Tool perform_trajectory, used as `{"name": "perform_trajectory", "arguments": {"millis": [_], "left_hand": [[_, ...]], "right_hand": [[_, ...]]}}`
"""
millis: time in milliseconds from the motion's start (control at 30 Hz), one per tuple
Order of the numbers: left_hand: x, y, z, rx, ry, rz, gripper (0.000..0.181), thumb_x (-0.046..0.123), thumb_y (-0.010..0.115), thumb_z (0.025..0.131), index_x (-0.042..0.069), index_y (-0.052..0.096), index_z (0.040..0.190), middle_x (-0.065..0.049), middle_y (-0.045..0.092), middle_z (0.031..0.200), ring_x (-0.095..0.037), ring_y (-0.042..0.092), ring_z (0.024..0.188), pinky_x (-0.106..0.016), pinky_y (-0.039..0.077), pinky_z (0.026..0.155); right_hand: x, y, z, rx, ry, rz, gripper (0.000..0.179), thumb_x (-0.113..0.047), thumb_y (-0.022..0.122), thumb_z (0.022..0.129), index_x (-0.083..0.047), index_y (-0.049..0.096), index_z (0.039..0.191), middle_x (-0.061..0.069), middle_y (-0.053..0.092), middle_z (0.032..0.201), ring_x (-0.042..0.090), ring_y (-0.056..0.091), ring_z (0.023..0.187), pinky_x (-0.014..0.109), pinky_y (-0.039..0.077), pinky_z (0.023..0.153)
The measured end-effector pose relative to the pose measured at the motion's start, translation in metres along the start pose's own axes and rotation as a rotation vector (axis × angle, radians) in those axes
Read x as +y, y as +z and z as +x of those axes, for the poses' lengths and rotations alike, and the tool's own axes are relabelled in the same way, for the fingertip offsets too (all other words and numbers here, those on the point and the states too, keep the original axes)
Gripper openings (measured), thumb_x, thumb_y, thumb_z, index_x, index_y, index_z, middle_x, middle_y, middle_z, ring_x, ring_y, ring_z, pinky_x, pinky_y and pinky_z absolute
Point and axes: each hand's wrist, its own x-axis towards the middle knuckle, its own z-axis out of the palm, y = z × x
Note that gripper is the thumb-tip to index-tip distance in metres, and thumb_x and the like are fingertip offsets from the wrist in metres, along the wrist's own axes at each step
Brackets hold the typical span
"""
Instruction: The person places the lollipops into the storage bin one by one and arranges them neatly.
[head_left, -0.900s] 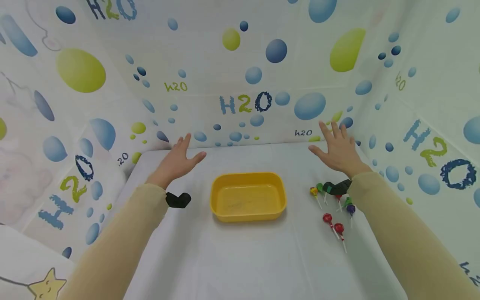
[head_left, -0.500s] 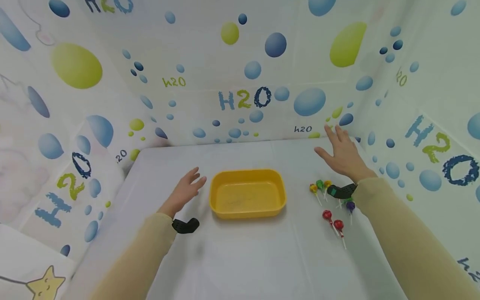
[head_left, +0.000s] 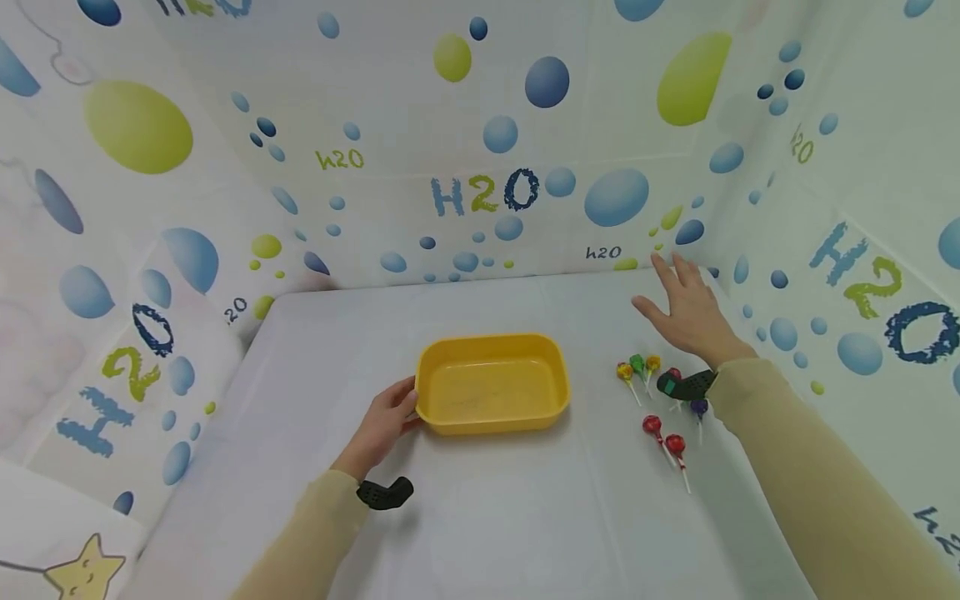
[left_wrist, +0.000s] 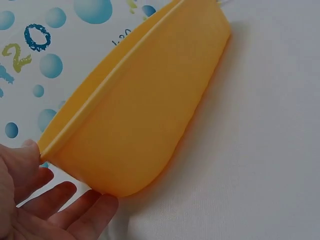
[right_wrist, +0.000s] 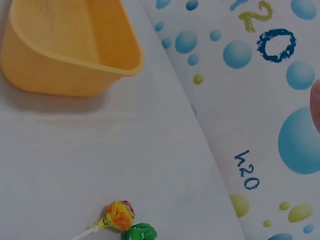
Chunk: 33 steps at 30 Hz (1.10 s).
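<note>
A yellow plastic tray (head_left: pixel 491 421) sits mid-table with nothing inside it. My left hand (head_left: pixel 384 423) grips its left end: in the left wrist view the thumb lies at the rim, and the fingers (left_wrist: pixel 95 212) reach along the outer wall near the base. My right hand (head_left: pixel 688 312) is held with fingers spread and nothing in it, beyond a group of lollipops. Among these are a yellow lollipop (head_left: pixel 625 372), a green lollipop (head_left: pixel 637 363), a purple lollipop (head_left: pixel 699 408) and a red lollipop (head_left: pixel 652 425). The right wrist band hides part of the group.
A white cloth covers the table (head_left: pixel 480 517). Patterned sheets (head_left: pixel 390 100) with blue and green bubbles rise at the back and both sides. A black wrist device (head_left: pixel 385 493) is worn on the left wrist, another on the right (head_left: pixel 686 385).
My left hand has come down and toward the tray's left end and taken hold of it. The right hand has hardly moved. The head view has tilted slightly downward.
</note>
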Motion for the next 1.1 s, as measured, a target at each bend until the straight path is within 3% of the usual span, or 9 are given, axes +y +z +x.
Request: {"name": "perform_trajectory", "arguments": {"millis": [467, 600, 733, 900, 1100], "left_hand": [[-0.003, 0.012, 0.009, -0.070, -0.009, -0.027, 0.048, 0.019, 0.038, 0.105, 0.002, 0.027, 0.149, -0.017, 0.036, 0.148, -0.031, 0.046, 0.127, -0.040, 0.045, 0.100], [-0.002, 0.014, 0.009, -0.076, -0.010, -0.034, 0.048, 0.018, 0.036, 0.105, 0.002, 0.027, 0.149, -0.017, 0.035, 0.149, -0.032, 0.045, 0.128, -0.041, 0.045, 0.100], [-0.002, 0.014, 0.009, -0.087, -0.013, -0.030, 0.048, 0.019, 0.036, 0.105, 0.002, 0.026, 0.149, -0.016, 0.034, 0.150, -0.032, 0.044, 0.129, -0.041, 0.044, 0.101], [-0.002, 0.010, 0.006, -0.104, -0.021, -0.006, 0.050, 0.021, 0.037, 0.105, 0.004, 0.025, 0.150, -0.015, 0.032, 0.151, -0.031, 0.044, 0.129, -0.040, 0.044, 0.101], [0.001, -0.002, 0.000, -0.088, -0.026, 0.026, 0.053, 0.024, 0.037, 0.105, 0.005, 0.021, 0.151, -0.015, 0.030, 0.152, -0.031, 0.042, 0.131, -0.039, 0.042, 0.102]], "right_hand": [[0.021, -0.004, -0.013, -0.046, 0.051, -0.016, 0.085, -0.060, 0.041, 0.094, -0.015, 0.003, 0.154, 0.021, -0.004, 0.158, 0.045, -0.008, 0.141, 0.069, 0.003, 0.108], [0.027, -0.004, -0.020, -0.117, 0.114, 0.083, 0.084, -0.062, 0.039, 0.093, -0.009, 0.013, 0.153, 0.022, 0.011, 0.157, 0.043, 0.007, 0.142, 0.064, 0.012, 0.110], [0.035, -0.004, -0.028, -0.170, 0.152, 0.168, 0.074, -0.055, 0.041, 0.096, -0.003, 0.029, 0.148, 0.025, 0.031, 0.149, 0.044, 0.028, 0.135, 0.062, 0.027, 0.107], [0.048, 0.000, -0.036, -0.208, 0.209, 0.167, 0.065, -0.043, 0.048, 0.098, 0.003, 0.036, 0.143, 0.028, 0.041, 0.141, 0.045, 0.039, 0.128, 0.058, 0.036, 0.102], [0.062, 0.015, -0.042, -0.232, 0.349, 0.157, 0.064, -0.039, 0.052, 0.097, 0.007, 0.039, 0.140, 0.030, 0.045, 0.137, 0.046, 0.043, 0.124, 0.056, 0.040, 0.100]]}}
